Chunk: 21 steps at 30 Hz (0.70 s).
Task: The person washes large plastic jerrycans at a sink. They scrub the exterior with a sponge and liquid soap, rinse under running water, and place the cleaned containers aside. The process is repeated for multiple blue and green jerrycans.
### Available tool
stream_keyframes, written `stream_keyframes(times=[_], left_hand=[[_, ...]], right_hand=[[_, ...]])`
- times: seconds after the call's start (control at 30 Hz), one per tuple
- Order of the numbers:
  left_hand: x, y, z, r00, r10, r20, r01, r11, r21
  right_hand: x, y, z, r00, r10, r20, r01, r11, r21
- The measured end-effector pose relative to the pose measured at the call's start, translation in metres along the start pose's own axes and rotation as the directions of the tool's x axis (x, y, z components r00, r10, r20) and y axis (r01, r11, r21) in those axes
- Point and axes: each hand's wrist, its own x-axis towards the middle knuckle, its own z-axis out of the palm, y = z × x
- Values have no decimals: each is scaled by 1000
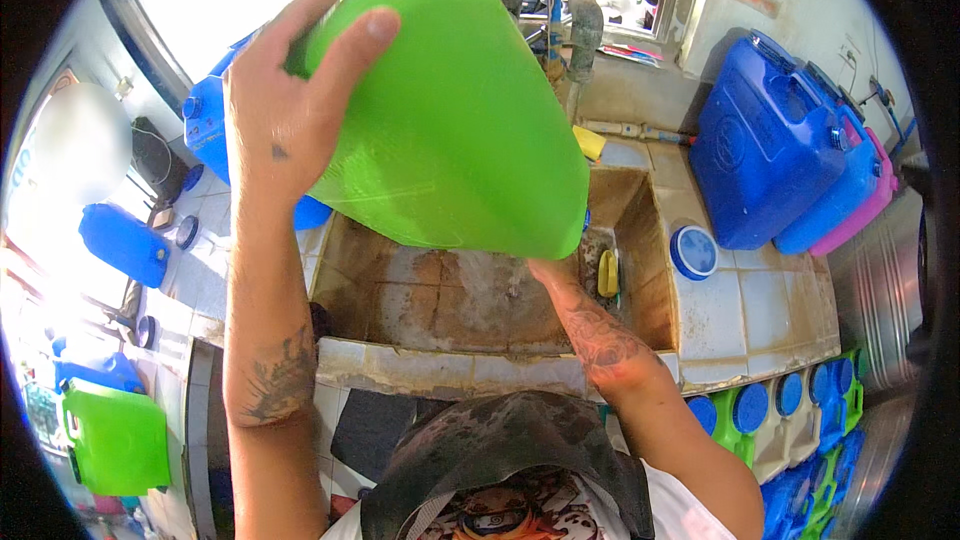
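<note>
A large green water jug (460, 110) is held tilted above the tiled sink (650, 240). Around its upper left edge my left hand (290, 100) is closed, thumb on the near face and fingers partly behind. My right hand (548, 270) reaches under the jug's lower right end. Only its wrist side shows; the fingers are hidden behind the jug. A yellow scrub brush (608, 273) lies inside the sink, right of my right wrist. On the sink's back ledge sits a yellow sponge (588, 144).
Blue jugs (770, 140) and a pink one (865, 205) stand on the right counter, near a round blue-rimmed lid (693, 252). Several capped jugs (750, 408) line the lower right. Pipes (583, 30) run behind the sink. More blue jugs (125, 243) and a green jug (115, 437) are at left.
</note>
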Motion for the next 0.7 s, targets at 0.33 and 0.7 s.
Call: stream_keyframes(times=[0.33, 0.7], left_hand=[[-165, 0, 54, 909, -255, 330, 162, 945, 284], [-171, 44, 62, 909, 61, 412, -56, 998, -24]], right_hand=[[-33, 24, -31, 994, 111, -6, -110, 991, 71], [-67, 30, -64, 981, 179, -69, -170, 978, 119]])
